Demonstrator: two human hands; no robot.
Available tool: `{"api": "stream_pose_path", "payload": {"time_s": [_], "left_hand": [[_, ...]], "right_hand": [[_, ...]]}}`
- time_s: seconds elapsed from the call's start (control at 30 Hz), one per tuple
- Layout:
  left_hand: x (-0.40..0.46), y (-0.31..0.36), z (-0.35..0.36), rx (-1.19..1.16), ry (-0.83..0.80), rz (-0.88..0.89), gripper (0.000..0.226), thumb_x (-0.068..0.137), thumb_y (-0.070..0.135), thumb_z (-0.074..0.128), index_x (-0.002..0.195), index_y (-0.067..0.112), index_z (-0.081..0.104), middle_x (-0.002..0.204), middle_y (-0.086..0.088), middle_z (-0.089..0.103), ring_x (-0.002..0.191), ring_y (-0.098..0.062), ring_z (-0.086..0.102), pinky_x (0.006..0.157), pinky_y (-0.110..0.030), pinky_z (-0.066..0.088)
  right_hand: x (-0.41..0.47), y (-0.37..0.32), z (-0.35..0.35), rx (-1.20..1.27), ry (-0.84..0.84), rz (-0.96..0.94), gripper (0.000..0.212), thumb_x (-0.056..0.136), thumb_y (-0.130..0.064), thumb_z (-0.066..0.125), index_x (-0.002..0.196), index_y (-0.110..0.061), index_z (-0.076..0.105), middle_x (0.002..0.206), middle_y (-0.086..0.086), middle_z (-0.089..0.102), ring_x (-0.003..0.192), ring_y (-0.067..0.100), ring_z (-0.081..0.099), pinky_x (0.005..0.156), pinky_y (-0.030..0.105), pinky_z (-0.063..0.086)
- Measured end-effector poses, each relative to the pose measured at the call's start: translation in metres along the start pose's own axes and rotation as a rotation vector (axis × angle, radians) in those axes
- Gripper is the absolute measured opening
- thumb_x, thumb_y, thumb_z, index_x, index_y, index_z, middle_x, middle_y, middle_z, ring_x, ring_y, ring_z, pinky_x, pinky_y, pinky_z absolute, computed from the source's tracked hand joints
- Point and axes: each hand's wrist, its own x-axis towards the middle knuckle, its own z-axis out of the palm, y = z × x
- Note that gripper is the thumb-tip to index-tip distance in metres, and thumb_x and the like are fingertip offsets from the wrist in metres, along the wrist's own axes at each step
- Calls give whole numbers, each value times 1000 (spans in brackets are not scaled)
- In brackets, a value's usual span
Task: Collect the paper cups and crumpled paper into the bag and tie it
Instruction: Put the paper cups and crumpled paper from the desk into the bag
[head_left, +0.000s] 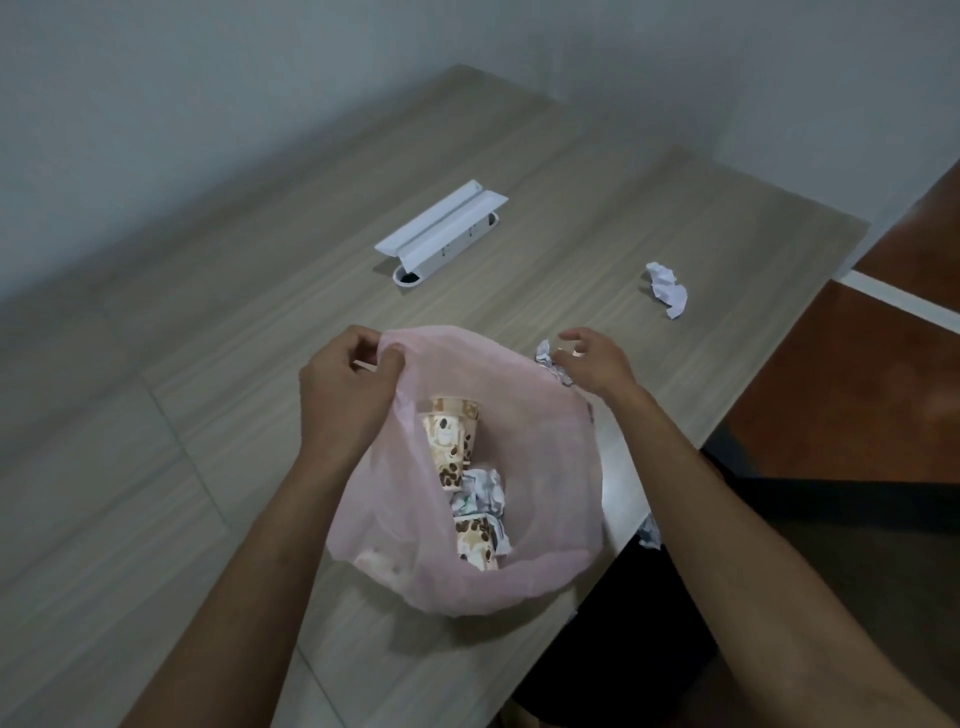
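Observation:
A thin pink plastic bag (545, 457) lies open on the wooden table. Inside it are patterned paper cups (451, 439) and a ball of crumpled paper (483, 491). My left hand (345, 387) pinches the bag's rim at its far left. My right hand (592, 358) hovers over a crumpled paper ball (549, 360) just beyond the bag's right rim, fingers apart and partly around it. Another crumpled paper (666, 288) lies farther off on the right. A further scrap of crumpled paper (649, 532) shows by the table's edge, under my right forearm.
A white cable-port cover (441, 228) stands open in the middle of the table (208, 364). The table's right edge runs diagonally close to the bag, with brown floor (841, 389) beyond. Walls border the far side.

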Motion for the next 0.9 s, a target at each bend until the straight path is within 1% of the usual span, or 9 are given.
{"api": "stream_pose_path", "payload": {"time_s": [0.1, 0.17, 0.23, 0.37, 0.47, 0.57, 0.67, 0.8, 0.9], "left_hand": [[-1, 1, 5, -1, -19, 16, 7, 87, 22, 66, 81, 18, 69, 73, 9, 65, 60, -10, 54, 60, -24, 44], [-2, 1, 8, 2, -27, 17, 7, 87, 22, 66, 82, 19, 69, 74, 9, 65, 58, -9, 53, 59, -23, 44], [-1, 1, 11, 0, -31, 11, 7, 87, 23, 66, 81, 19, 69, 74, 8, 65, 56, -7, 51, 58, -21, 43], [-1, -1, 12, -12, -32, 7, 8, 87, 22, 67, 82, 17, 69, 75, 7, 66, 54, -5, 49, 57, -20, 43], [-1, -1, 11, -12, -33, 5, 7, 87, 23, 66, 83, 18, 70, 76, 7, 66, 55, -5, 50, 59, -23, 44], [-1, -1, 9, -18, -30, 3, 7, 87, 25, 66, 84, 20, 69, 77, 7, 67, 58, -7, 53, 60, -24, 45], [-4, -2, 6, -34, -15, -3, 7, 87, 25, 66, 83, 20, 69, 77, 5, 67, 62, -13, 57, 61, -27, 47], [-11, 0, 0, -66, -19, -2, 7, 86, 23, 66, 82, 19, 69, 76, 3, 68, 68, -18, 61, 64, -32, 51], [-16, -1, -5, -83, -36, 17, 7, 85, 22, 65, 80, 19, 69, 75, 5, 67, 67, -15, 60, 66, -32, 50]], "right_hand": [[30, 12, 9, -162, -137, -53, 45, 87, -25, 70, 130, -18, 61, 134, 7, 60, 121, 22, 57, 87, 20, 38], [39, 23, 14, -297, -216, -74, 40, 88, -25, 69, 127, -18, 64, 137, 6, 59, 125, 22, 56, 96, 22, 39], [41, 33, 17, -330, -199, -63, 35, 87, -22, 70, 121, -15, 69, 132, 7, 63, 123, 23, 58, 98, 23, 39], [27, 48, 17, -152, -61, -7, 19, 79, -10, 75, 98, -7, 75, 109, 10, 73, 106, 24, 66, 81, 18, 40], [6, 44, 4, 74, 83, 54, 20, 78, -7, 73, 96, -15, 72, 103, 9, 72, 94, 25, 68, 75, 23, 46], [-35, 19, -27, 429, 164, 63, 23, 83, -7, 69, 100, -22, 68, 99, 10, 71, 75, 17, 67, 62, 29, 56], [-92, -14, -57, 594, 0, -94, 25, 85, -9, 70, 105, -24, 69, 96, 3, 71, 76, 10, 66, 61, 25, 54], [-133, -40, -44, 398, -225, -157, 26, 86, -6, 70, 107, -21, 72, 107, 4, 67, 82, 12, 65, 61, 31, 58], [-140, -46, -17, 256, -394, -135, 44, 90, -15, 68, 130, -33, 62, 128, -4, 54, 100, 22, 65, 68, 35, 61]]}}
